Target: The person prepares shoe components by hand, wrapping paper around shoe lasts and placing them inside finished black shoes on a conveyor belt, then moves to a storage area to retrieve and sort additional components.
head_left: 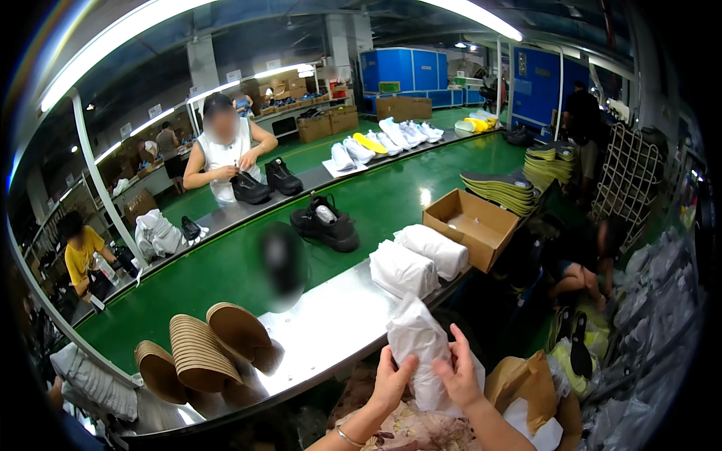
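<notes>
A white paper-wrapped bundle (416, 340) is held upright in front of my body, over the near side of the metal ledge. My left hand (392, 382) grips its left side, the thumb pressed against the paper. From the right, my right hand (459, 373) cups the bundle, fingers raised and thumb lying on the paper; what is inside is hidden. Just beyond, on the ledge, lie two more white paper-wrapped bundles (404, 269). Beside them stands an open cardboard box (481, 225).
Black shoes (327, 223) ride on the green conveyor belt (218, 255). Stacked brown insoles (203, 349) stand on the ledge (323, 316) at left. Across the belt, a person (226, 150) handles a black shoe. Another person crouches at right, near stacked yellow-green insoles (500, 194).
</notes>
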Demonstrator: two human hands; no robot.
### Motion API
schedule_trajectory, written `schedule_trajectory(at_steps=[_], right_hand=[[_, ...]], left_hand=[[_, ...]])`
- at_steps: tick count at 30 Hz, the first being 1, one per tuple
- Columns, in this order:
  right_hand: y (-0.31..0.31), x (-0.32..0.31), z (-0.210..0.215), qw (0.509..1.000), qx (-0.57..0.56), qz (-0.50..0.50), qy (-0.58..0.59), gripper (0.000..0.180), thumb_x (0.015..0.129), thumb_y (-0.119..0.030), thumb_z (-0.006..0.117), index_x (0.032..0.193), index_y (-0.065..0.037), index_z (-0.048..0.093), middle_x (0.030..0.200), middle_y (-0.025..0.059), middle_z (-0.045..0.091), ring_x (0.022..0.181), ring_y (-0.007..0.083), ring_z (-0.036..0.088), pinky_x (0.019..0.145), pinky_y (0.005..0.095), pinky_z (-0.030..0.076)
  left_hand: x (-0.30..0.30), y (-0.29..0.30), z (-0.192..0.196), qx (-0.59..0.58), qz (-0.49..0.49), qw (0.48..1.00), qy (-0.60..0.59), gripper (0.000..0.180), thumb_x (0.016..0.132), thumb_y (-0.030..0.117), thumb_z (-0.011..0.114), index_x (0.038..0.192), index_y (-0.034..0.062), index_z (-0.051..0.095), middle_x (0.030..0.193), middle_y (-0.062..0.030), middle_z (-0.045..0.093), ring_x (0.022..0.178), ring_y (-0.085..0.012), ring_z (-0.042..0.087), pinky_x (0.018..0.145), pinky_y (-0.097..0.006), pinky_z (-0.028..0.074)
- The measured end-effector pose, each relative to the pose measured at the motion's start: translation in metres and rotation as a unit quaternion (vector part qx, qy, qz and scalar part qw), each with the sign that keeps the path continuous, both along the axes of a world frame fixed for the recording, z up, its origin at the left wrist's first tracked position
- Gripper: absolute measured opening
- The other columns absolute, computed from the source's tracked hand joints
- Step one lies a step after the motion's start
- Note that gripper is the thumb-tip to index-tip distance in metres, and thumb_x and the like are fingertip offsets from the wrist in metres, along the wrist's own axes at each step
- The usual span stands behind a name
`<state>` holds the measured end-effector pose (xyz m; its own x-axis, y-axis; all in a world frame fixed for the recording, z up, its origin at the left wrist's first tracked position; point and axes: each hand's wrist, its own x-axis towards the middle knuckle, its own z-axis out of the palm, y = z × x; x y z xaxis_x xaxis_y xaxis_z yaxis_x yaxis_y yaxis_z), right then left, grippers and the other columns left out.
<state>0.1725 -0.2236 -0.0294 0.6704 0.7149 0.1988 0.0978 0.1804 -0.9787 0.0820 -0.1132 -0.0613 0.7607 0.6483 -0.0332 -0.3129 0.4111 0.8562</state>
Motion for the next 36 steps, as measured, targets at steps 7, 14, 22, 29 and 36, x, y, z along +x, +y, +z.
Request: schedule_trajectory(at_steps=[7,14,22,29,36], right_hand=[[-0.004,0.001,-0.013,0.955,0.093,0.05,0.276,0.04,0.097,-0.034,0.038,0.116,0.0,0.05,0.108,0.006,0.058,0.096,0.0133,0.053,0.087,0.0264,0.041],[-0.001,-0.017,-0.001,0.926,0.137,0.045,0.35,0.031,0.096,-0.024,0.037,0.11,-0.001,0.051,0.104,0.0069,0.059,0.095,0.0157,0.055,0.086,0.0292,0.044],[0.002,-0.006,-0.028,0.982,0.017,-0.021,0.189,0.024,0.094,-0.017,0.038,0.104,-0.001,0.053,0.093,0.0024,0.057,0.086,0.0084,0.052,0.079,0.0215,0.042],[0.007,-0.007,-0.019,0.929,0.039,-0.011,0.367,0.023,0.094,-0.018,0.04,0.099,-0.001,0.054,0.092,0.0025,0.059,0.085,0.0095,0.053,0.078,0.0222,0.043],[0.006,-0.002,-0.02,0.97,0.019,0.022,0.241,0.023,0.096,-0.02,0.041,0.103,-0.003,0.055,0.095,0.0005,0.058,0.087,0.0071,0.052,0.077,0.0193,0.04]], left_hand=[[-0.013,0.017,-0.004,-0.127,-0.175,0.974,-0.074,0.048,0.083,0.025,0.066,0.118,-0.0029,0.047,0.111,-0.0095,0.058,0.099,-0.0171,0.057,0.089,-0.033,0.046],[-0.03,0.012,-0.006,-0.228,-0.272,0.93,-0.102,0.091,0.067,0.05,0.074,0.132,0.0005,0.034,0.128,-0.0109,0.047,0.117,-0.0217,0.047,0.099,-0.038,0.039],[-0.028,0.002,0.0,-0.183,-0.19,0.963,-0.052,0.084,0.072,0.047,0.07,0.131,-0.0014,0.035,0.125,-0.0123,0.05,0.113,-0.0235,0.05,0.097,-0.039,0.04],[-0.009,-0.003,0.002,-0.158,-0.059,0.986,0.016,0.058,0.088,0.039,0.053,0.126,-0.0023,0.041,0.119,-0.0144,0.054,0.106,-0.0246,0.055,0.092,-0.038,0.045],[-0.02,-0.012,0.0,-0.227,-0.115,0.967,-0.024,0.074,0.082,0.052,0.056,0.133,0.003,0.035,0.129,-0.0136,0.047,0.118,-0.0275,0.047,0.101,-0.042,0.037]])
